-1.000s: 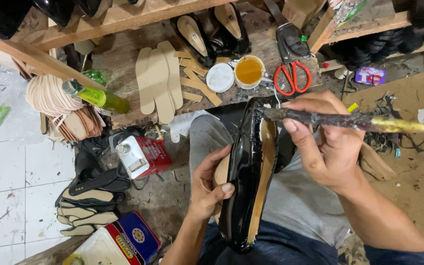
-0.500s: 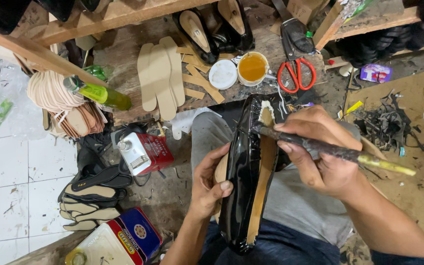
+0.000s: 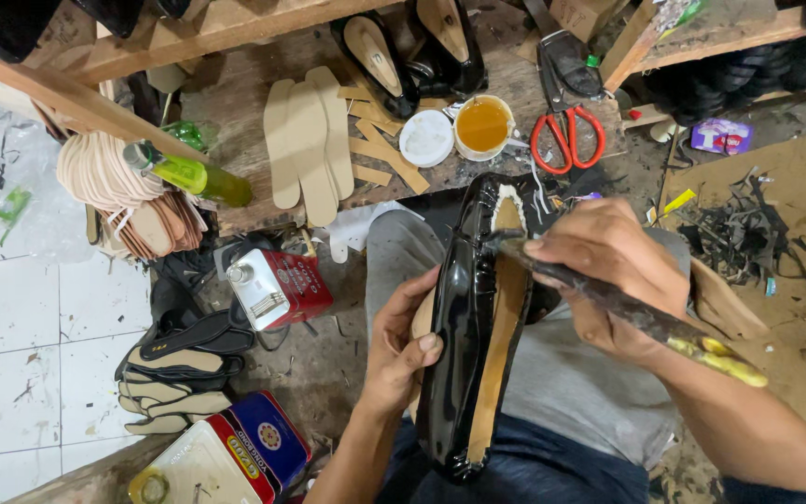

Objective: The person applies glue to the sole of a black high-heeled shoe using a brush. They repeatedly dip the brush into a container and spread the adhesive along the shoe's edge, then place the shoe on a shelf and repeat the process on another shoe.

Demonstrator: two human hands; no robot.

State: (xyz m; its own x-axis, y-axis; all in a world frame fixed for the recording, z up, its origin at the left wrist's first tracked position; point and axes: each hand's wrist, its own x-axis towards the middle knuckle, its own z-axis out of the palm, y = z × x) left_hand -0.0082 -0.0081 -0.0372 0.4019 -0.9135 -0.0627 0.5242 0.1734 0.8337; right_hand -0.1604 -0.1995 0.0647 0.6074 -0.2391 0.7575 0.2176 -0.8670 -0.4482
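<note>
Shoe [image 3: 468,355] lies on the lap, below the bench [image 3: 254,210]. On the bench: insoles [image 3: 308,140] left, cup [image 3: 483,126] centre, scissors [image 3: 566,135] right. Tin can [image 3: 277,287] on floor, left of the shoe.

One scissors [image 3: 566,140], one cup [image 3: 484,126], perhaps three insoles [image 3: 308,149].

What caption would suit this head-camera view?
Left hand steadies a glossy black shoe while right hand works a glue-caked brush at its sole.
</note>
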